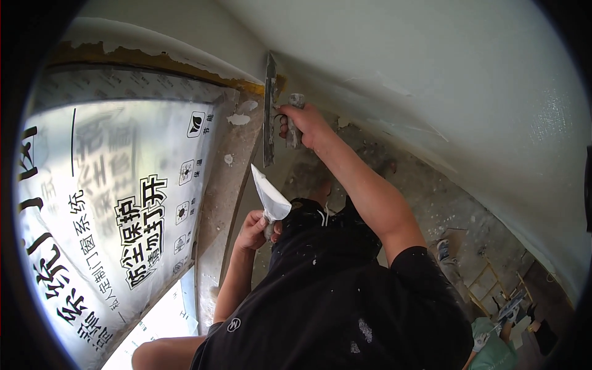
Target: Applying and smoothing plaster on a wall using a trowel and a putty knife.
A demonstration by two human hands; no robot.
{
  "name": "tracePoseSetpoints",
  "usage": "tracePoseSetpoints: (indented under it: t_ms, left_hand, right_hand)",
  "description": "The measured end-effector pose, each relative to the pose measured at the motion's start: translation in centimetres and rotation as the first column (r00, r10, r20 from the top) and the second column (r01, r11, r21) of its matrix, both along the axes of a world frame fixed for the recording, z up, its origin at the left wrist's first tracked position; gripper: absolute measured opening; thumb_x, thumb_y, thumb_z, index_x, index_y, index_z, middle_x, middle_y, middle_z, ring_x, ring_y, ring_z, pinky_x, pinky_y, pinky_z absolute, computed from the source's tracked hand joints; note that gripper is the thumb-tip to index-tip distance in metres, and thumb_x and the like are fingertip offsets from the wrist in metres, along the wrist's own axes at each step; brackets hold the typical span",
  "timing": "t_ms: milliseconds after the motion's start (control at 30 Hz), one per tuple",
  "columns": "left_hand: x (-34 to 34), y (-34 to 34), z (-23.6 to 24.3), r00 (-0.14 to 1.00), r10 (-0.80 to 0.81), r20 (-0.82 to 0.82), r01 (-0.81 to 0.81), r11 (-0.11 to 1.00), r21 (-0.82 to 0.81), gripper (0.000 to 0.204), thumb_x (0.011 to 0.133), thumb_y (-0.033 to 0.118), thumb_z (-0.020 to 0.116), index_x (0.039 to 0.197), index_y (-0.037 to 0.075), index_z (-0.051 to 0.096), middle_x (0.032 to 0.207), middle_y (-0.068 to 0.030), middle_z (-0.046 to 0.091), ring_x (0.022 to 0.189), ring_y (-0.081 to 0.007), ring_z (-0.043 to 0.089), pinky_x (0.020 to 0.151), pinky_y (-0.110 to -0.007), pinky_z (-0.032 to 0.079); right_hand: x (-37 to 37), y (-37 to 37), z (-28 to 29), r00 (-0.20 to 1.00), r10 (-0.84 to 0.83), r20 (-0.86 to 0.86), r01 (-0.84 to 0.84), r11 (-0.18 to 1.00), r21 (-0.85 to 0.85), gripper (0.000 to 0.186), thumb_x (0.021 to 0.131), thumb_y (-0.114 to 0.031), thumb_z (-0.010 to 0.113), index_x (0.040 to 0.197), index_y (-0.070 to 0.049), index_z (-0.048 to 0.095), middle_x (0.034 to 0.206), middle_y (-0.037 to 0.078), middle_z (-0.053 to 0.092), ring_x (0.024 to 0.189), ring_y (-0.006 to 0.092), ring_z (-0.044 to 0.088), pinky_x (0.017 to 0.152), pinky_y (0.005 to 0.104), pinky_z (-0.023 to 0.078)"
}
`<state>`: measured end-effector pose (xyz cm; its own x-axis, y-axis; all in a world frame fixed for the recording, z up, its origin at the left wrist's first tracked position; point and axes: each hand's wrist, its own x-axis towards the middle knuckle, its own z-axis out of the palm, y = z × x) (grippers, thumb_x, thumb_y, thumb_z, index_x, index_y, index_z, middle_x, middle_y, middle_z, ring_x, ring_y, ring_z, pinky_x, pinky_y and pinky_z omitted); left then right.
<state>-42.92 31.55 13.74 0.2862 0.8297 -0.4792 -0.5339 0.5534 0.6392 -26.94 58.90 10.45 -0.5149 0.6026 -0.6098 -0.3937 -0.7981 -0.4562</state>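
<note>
My right hand (303, 125) is wrapped round the handle of a plastering trowel (269, 117). The trowel's long, narrow grey blade is seen nearly edge-on, beside the strip of wall next to the window; whether it touches the surface I cannot tell. Lower down, my left hand (251, 232) grips a putty knife (271, 196) in front of my body. Its broad blade points up and carries white putty. Dried white smears cover the trowel's handle.
Printed protective film (105, 203) covers the window on the left, beside a rough concrete reveal (229, 160). A pale plastered wall (468, 80) rises on the right. On the speckled floor (425, 179), a yellow metal frame (487, 283) and a green item (493, 345) are at the lower right.
</note>
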Motion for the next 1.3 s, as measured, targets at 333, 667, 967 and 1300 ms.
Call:
tracePoseSetpoints:
  t_ms: [333,667,967,1300]
  left_hand:
    - [-0.2,-0.2,-0.2,1.000,0.000,0.006,0.000,1.000,0.004,0.039,0.095,0.035,0.062,0.103,-0.003,0.063,0.081,-0.0118,0.065,0.060,-0.0179,0.058,0.054,-0.029,0.046]
    - [2.1,1.3,0.0,0.983,-0.158,-0.095,0.157,0.987,-0.012,0.039,0.097,0.036,0.059,0.088,-0.001,0.065,0.078,-0.0075,0.064,0.061,-0.0131,0.057,0.056,-0.025,0.043]
    - [2.7,1.5,-0.2,0.973,-0.201,-0.116,0.203,0.979,-0.001,0.035,0.097,0.035,0.060,0.089,0.001,0.066,0.079,-0.0048,0.063,0.064,-0.0119,0.057,0.059,-0.025,0.043]
    - [1.7,0.8,-0.7,0.982,-0.166,-0.093,0.168,0.985,0.022,0.031,0.098,0.031,0.060,0.088,0.002,0.066,0.079,-0.0041,0.064,0.064,-0.0114,0.057,0.058,-0.025,0.043]
  right_hand:
    - [8.0,-4.9,-5.2,0.962,0.108,0.251,-0.180,0.942,0.284,0.022,0.085,-0.019,0.074,0.082,-0.003,0.060,0.066,0.002,0.057,0.051,0.0127,0.055,0.048,0.0305,0.046]
    - [10.8,-8.9,-11.8,0.969,0.241,-0.044,-0.237,0.968,0.083,0.041,0.095,-0.044,0.060,0.093,-0.003,0.060,0.068,0.008,0.060,0.058,0.0200,0.061,0.057,0.0341,0.050]
    - [6.8,-1.7,-6.9,0.309,-0.446,0.840,-0.834,0.297,0.464,0.036,0.093,-0.039,0.057,0.105,-0.006,0.062,0.098,0.018,0.068,0.092,0.0392,0.064,0.079,0.0490,0.051]
    - [4.6,2.8,-6.1,0.282,-0.160,0.946,-0.871,0.370,0.322,0.050,0.091,-0.038,0.060,0.131,-0.008,0.055,0.114,0.017,0.067,0.107,0.0353,0.063,0.089,0.0459,0.050]
